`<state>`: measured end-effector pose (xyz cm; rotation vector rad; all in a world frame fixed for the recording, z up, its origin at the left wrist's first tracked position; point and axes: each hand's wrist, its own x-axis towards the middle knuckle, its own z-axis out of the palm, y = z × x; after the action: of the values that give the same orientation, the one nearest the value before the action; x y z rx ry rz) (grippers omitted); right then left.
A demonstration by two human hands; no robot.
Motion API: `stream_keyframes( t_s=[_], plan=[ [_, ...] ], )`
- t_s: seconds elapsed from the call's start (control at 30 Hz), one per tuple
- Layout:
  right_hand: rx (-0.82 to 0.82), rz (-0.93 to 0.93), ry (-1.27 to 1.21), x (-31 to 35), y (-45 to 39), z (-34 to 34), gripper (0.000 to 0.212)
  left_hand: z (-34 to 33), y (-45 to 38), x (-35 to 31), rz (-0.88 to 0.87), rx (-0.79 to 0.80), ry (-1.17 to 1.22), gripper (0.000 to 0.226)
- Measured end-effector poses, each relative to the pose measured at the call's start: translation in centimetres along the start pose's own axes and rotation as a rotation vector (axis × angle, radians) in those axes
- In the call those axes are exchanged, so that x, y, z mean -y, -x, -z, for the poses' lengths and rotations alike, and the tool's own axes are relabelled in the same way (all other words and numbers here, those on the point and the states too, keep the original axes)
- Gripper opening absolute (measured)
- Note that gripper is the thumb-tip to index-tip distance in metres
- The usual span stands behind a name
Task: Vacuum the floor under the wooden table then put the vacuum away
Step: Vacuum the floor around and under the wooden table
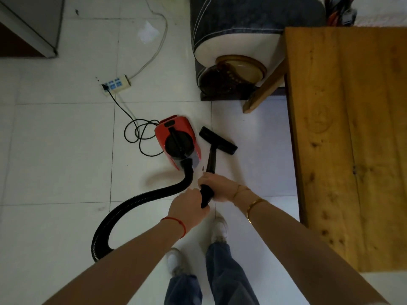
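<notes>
Surroundings: a wooden bench (350, 133) is filling the right side of my view, with one slanted leg (265, 89) reaching the floor (55, 150) ahead of the nozzle. A dark upholstered sofa (246, 29) is standing beyond it, at the bench's far corner. A power strip (116, 84) is lying on the tiles to the left, and the black cord (141, 135) plugged into it is coiling in loops beside the red vacuum body (177, 142).

Task object: the vacuum body is sitting on the floor just left of the wand (211, 160). The wand's long axis is running away from me, tilted slightly right, and ending in the floor nozzle (218, 140), which is lying crosswise on the tiles, short of the bench. The ribbed hose (132, 205) is curving from the body round to my left.

Grips: my left grip (189, 206) is curling round the handle end; my right grip (218, 187) is wrapping the wand just ahead of it.
</notes>
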<state>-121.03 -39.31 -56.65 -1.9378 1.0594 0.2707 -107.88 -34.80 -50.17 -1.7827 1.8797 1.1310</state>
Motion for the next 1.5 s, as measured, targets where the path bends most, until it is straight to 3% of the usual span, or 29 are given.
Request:
stream_keyframes(
  t_s=[0.27,0.47,0.77,1.17,1.5],
  plan=[
    [-0.110,-0.082,-0.129,6.3,2.0,-6.2,0.006,-0.2,6.1,4.5,-0.113,0.030,-0.217,0.027],
    [-0.177,-0.118,-0.133,6.8,2.3,-8.4,0.014,-1.1,6.9,5.7,-0.158,0.032,-0.235,0.026],
    [-0.272,-0.179,-0.158,0.7,1.0,-4.4,0.007,0.8,0.7,1.2,-0.205,-0.028,-0.290,0.028],
    [-0.230,-0.276,-0.122,-11.3,0.6,4.2,0.011,3.6,-9.8,-8.7,-0.218,-0.016,-0.240,0.034],
    [-0.254,-0.298,-0.179,-11.6,1.3,5.3,0.012,4.9,-10.5,-10.0,-0.266,0.031,-0.301,0.032]
  ],
)
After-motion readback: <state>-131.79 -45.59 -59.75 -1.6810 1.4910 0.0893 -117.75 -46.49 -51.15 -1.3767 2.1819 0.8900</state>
